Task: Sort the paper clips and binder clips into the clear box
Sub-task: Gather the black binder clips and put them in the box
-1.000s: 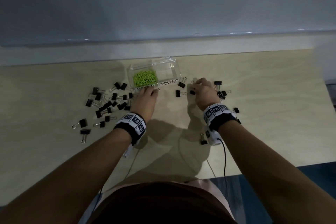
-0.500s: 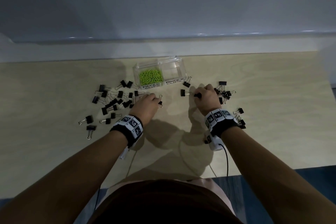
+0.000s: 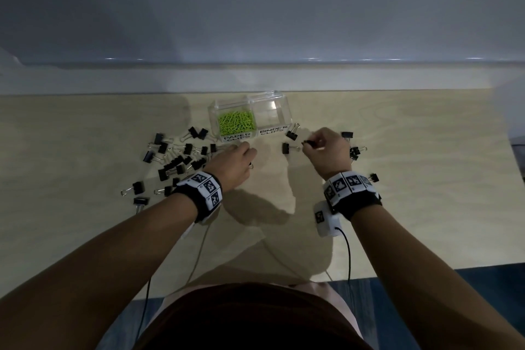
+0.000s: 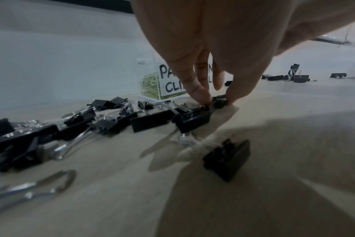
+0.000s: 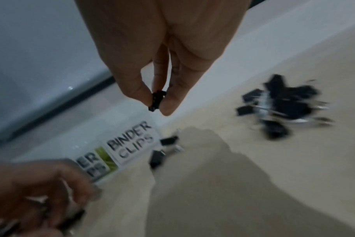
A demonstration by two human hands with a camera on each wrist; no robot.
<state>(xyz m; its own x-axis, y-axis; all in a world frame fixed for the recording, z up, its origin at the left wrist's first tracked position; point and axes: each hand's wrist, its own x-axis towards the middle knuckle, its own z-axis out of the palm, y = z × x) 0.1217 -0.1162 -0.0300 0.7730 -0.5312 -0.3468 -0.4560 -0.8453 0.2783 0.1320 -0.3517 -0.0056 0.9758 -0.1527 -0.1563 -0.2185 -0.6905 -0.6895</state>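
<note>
The clear box (image 3: 279,102) stands at the table's far middle; its left half, labelled PAPER CLIPS, holds green paper clips (image 3: 235,123), and its right half, labelled BINDER CLIPS (image 5: 132,142), looks bare. My right hand (image 3: 324,148) pinches a small black binder clip (image 5: 156,100) between thumb and fingertips, lifted above the table right of the box. My left hand (image 3: 235,158) is down in front of the box, fingertips and thumb pinching a black binder clip (image 4: 219,101) that lies on the table. A pile of black binder clips (image 3: 176,156) spreads to its left.
Two binder clips (image 3: 291,135) lie just right of the box front, and a smaller cluster (image 3: 355,150) sits beyond my right hand. The pale wooden table (image 3: 426,179) ends at a wall ledge behind the box. Wrist cables trail toward my body.
My right hand has lifted from the table with a clip pinched in it. My left hand has drawn back from the box front toward the clip pile.
</note>
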